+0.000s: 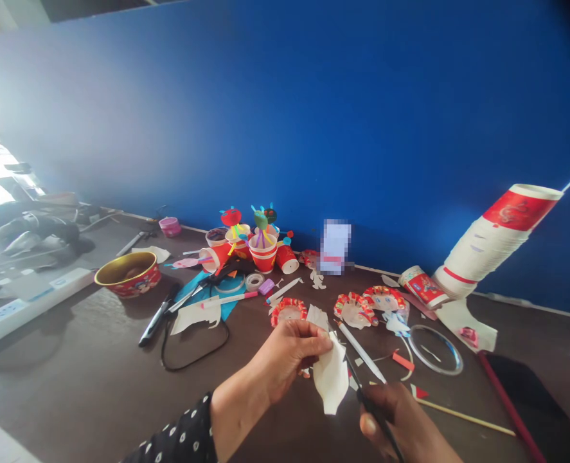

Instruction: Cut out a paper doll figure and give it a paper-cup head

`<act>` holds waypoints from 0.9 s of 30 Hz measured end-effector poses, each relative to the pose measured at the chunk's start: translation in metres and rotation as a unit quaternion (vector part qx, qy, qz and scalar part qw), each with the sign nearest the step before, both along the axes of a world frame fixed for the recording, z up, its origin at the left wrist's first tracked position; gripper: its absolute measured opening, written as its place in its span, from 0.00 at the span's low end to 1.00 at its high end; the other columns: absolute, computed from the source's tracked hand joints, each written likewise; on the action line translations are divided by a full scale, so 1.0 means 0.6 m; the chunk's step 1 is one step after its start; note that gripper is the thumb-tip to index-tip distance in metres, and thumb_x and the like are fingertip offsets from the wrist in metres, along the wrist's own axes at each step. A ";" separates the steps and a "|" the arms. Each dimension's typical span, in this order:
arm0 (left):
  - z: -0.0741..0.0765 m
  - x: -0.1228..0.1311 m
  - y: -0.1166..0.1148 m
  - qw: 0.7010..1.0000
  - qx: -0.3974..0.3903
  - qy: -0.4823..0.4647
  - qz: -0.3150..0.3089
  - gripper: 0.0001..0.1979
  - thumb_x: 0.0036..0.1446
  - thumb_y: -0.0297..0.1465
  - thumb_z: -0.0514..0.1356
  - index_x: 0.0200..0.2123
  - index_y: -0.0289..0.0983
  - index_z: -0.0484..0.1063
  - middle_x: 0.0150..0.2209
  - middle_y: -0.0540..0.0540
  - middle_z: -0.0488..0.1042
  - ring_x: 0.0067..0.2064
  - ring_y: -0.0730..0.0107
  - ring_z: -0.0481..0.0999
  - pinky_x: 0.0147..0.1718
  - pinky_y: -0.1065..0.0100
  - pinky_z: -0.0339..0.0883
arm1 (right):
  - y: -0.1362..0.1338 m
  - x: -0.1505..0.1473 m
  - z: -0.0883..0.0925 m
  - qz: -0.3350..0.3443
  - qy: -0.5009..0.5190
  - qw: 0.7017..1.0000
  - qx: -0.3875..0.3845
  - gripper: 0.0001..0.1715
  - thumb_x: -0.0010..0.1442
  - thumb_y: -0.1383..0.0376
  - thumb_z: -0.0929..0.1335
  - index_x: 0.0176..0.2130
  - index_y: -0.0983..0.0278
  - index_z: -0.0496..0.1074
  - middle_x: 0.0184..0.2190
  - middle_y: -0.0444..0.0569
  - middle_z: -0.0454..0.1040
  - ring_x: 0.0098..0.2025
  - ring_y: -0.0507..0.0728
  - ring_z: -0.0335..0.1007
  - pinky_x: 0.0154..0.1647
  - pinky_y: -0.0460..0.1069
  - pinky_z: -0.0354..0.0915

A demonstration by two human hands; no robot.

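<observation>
Left hand (289,357) has its fingers pinched tight on a white paper cutout (331,382), held over the table (96,399) around 5 o'clock from view center. Right hand (400,415) has fingers curled round black scissors (369,404), blade right by the paper's 2 o'clock edge. Phone (525,399)'s at 4, stacked cups (489,251) at 3.

forward and downward view from the head

one head-worn camera looks forward and down over the dark table (96,392). the left hand (292,350) and right hand (403,415) lie close, low in the frame; the blue partition (313,116) stands farther off, crossing the upper part.
</observation>
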State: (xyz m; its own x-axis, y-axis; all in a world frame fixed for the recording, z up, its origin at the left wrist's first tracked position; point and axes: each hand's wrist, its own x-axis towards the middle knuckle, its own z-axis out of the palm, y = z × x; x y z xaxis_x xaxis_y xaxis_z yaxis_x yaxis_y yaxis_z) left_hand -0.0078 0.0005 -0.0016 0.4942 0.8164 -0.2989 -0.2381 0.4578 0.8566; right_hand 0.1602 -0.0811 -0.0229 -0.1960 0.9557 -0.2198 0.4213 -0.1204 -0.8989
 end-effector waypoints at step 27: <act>0.002 -0.005 0.007 1.000 0.000 -0.008 -0.004 0.10 0.38 0.31 0.65 0.22 0.33 0.67 0.18 0.50 0.68 0.19 0.78 0.65 0.16 0.75 0.53 | 0.006 -0.013 0.010 -0.001 -0.007 1.000 -0.018 0.18 0.44 0.57 0.63 0.15 0.63 0.52 0.14 0.37 0.48 0.18 0.47 0.41 0.17 0.45 0.40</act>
